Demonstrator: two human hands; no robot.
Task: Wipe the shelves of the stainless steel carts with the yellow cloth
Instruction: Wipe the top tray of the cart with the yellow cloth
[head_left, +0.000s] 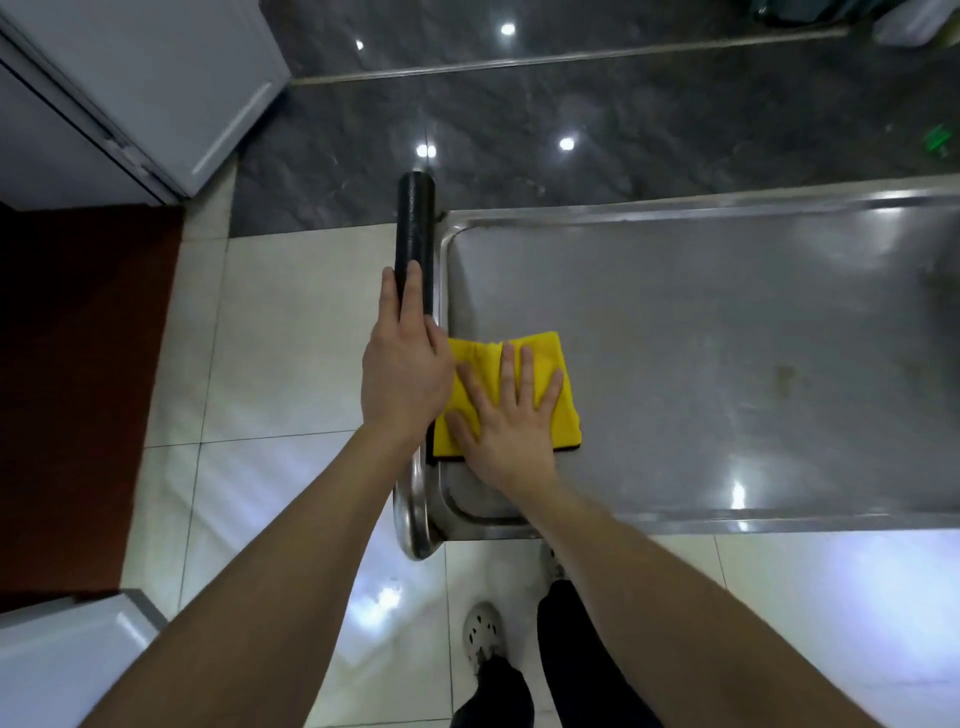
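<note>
Wiping step, top shelf. Left hand (405, 364), fingers curled about the black-sleeved cart handle (414, 244), steadies the cart. At its 3 o'clock, right hand (506, 421) lies flat, fingers spread, pressing the folded yellow cloth (540, 353) on the shelf (727, 338) near the handle end. Next move, by judgement: sweep toward 3 o'clock across the unwiped steel.

My right hand (511, 415) presses the yellow cloth (540, 353) flat on the cart shelf (727, 338); my left hand (408, 364) grips the black handle (414, 228).
</note>
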